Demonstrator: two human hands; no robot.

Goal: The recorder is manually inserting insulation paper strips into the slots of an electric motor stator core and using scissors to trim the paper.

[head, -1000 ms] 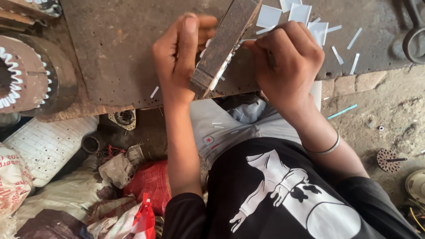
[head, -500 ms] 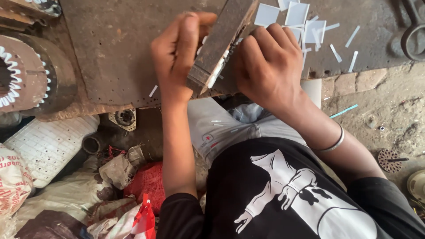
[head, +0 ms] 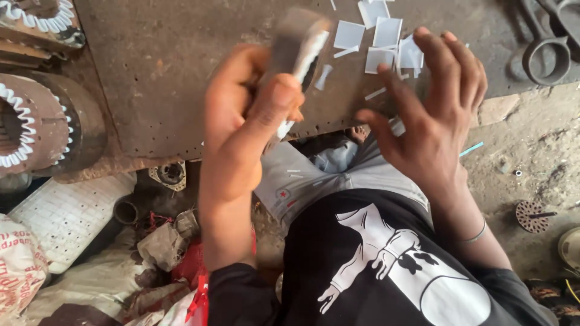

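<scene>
My left hand (head: 244,121) grips a flat brown block (head: 296,45) with a white paper strip along its edge, tilted above a rusty metal plate (head: 157,66). My right hand (head: 426,111) hovers open beside it, fingers spread, holding nothing, just over the near edge of the plate. Several white paper squares (head: 380,36) and thin strips lie on the plate beyond my right fingers.
Round motor stator cores with white slot paper (head: 27,127) sit at the left. A white perforated sheet (head: 66,211), rags and a red bag (head: 193,265) lie below the plate. A metal ring tool (head: 547,57) rests at the upper right; a dirt floor (head: 531,157) is on the right.
My right hand has let go of the block and opened, moving away to the right. My left hand alone keeps the block, now lifted and blurred with motion.
</scene>
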